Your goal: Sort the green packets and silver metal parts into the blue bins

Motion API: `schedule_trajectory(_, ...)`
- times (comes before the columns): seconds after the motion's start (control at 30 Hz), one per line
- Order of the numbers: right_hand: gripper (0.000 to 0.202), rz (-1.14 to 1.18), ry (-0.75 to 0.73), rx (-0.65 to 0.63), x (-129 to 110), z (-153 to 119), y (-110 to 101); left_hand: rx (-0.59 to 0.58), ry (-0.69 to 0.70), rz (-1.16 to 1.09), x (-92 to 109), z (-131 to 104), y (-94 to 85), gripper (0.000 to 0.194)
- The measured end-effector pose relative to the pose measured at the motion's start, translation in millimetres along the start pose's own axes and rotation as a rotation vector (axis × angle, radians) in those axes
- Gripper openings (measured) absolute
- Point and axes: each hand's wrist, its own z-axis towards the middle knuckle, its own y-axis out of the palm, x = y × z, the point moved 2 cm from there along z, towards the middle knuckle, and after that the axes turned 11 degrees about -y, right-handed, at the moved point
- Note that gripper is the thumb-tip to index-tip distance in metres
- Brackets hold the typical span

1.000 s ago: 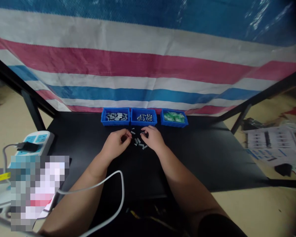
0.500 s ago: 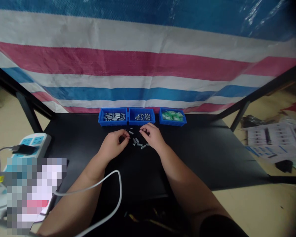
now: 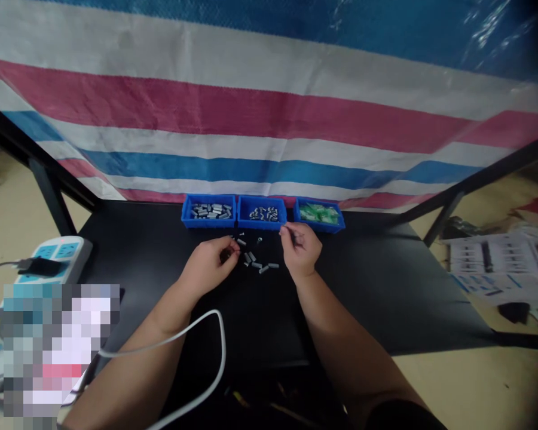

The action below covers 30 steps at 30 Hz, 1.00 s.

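Observation:
My left hand (image 3: 210,263) is curled above the black table, thumb and fingertips drawn together beside a small loose pile; anything between them is too small to make out. Several short grey metal cylinders (image 3: 257,264) lie between my hands, with a tiny screw (image 3: 241,234) and another small shiny metal piece (image 3: 260,240) farther back. My right hand (image 3: 301,248) is closed in a pinch just in front of the gap between the middle and right bins. What its fingertips hold, if anything, cannot be seen.
Three blue bins stand along the back: one with grey cylinders (image 3: 211,211), one with shiny metal parts (image 3: 264,214), one with green-and-white packets (image 3: 319,214). A power strip (image 3: 58,263) is at left. A white cable (image 3: 222,334) loops over my left forearm. Striped sheeting hangs behind.
My right hand has moved right, away from the pile, and turned so its fingers curl inward, uncovering the small shiny piece. My left hand stays nearly in place. The view has shifted slightly.

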Motion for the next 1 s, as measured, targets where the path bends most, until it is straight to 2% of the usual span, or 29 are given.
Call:
schedule_trajectory(0.13, 0.033, -0.01, 0.045, -0.116, 3.4, 2.6, 7.6, -0.004, 0.001, 0.004, 0.5, -0.5, 1.4, 0.01)
schedule_trajectory(0.23, 0.037, -0.053, 0.05, -0.197, 3.0, 7.2, 11.4, -0.003, -0.004, 0.01, -1.0, 0.2, 2.1, 0.009)
schedule_trajectory(0.33, 0.028, -0.079, 0.056, -0.275, -0.2, 9.8, 10.6, 0.011, -0.04, 0.022, -4.4, 1.5, 1.3, 0.009)
schedule_trajectory(0.43, 0.016, -0.022, 0.029, -0.419, -5.9, 8.4, 11.5, 0.038, -0.101, 0.08, -10.7, 2.4, -0.4, 0.011)
schedule_trajectory(0.53, 0.015, 0.015, -0.024, -0.541, -12.1, 5.3, 15.9, 0.08, -0.134, 0.223, -18.5, 2.1, -0.9, 0.022)
schedule_trajectory(0.63, 0.017, 0.003, -0.053, -0.63, -17.5, 2.8, 21.8, 0.07, -0.16, 0.34, -25.0, 1.1, 1.2, 0.039)
schedule_trajectory(0.77, 0.017, 0.001, -0.05, -0.65, -20.5, 1.5, 25.3, 0.014, -0.164, 0.364, -27.4, 1.3, 3.5, 0.035)
schedule_trajectory(1.0, 0.014, -0.002, -0.022, -0.597, -11.2, 0.5, 18.9, 0.002, -0.183, 0.342, -27.4, 4.9, 1.4, 0.025)
